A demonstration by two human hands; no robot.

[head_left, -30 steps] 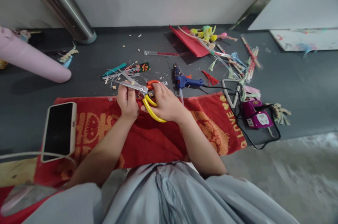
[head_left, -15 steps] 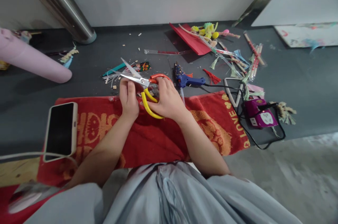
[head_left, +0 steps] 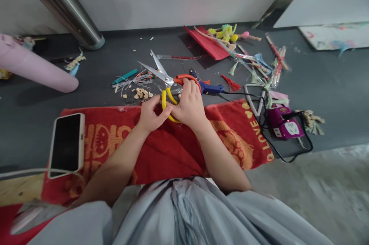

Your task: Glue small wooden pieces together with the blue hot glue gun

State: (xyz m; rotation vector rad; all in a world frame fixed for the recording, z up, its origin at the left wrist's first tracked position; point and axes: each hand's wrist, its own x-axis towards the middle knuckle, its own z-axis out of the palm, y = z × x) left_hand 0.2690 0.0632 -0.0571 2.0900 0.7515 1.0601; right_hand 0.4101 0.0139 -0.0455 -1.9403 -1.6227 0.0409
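Observation:
A pair of scissors [head_left: 166,79] with one red and one yellow handle is in my right hand [head_left: 191,102], its blades spread and pointing up and left. My right fingers curl at the red handle. My left hand [head_left: 152,114] is at the yellow handle, with its thumb and fingers closed around the lower loop. Whether anything else small is between those fingers is hidden. Just beyond the left hand lies a heap of small wooden pieces [head_left: 142,93]. White strands [head_left: 135,81] and a teal stick [head_left: 124,76] lie past them.
Beneath my forearms is a red towel [head_left: 173,160], with a phone [head_left: 67,143] on its left. A blue glue gun [head_left: 211,89] lies behind my right hand, near a purple box [head_left: 285,124] with a black cord. Red paper [head_left: 207,45] and tassels are farther back.
The scissors and my right hand have shifted right and slightly up. My left hand has moved from beneath the blades to the yellow handle, uncovering the wooden pieces.

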